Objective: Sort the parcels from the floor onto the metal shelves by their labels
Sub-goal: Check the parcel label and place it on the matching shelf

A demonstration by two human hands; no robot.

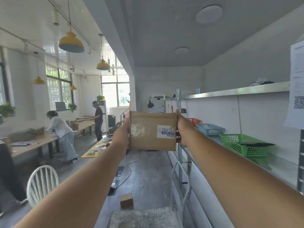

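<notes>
I hold a brown cardboard parcel up at arm's length in the middle of the view, its white and blue label facing me, upside down. My left hand grips its left edge and my right hand grips its right edge. A second, small cardboard parcel stands on the floor below. The metal shelves run along the right wall, with a green basket, a blue basket and a red basket on the middle shelf.
A white chair stands at lower left. Two people work at long wooden tables on the left. A cable lies across the grey floor, and a metal grating lies at my feet. A paper notice hangs at right.
</notes>
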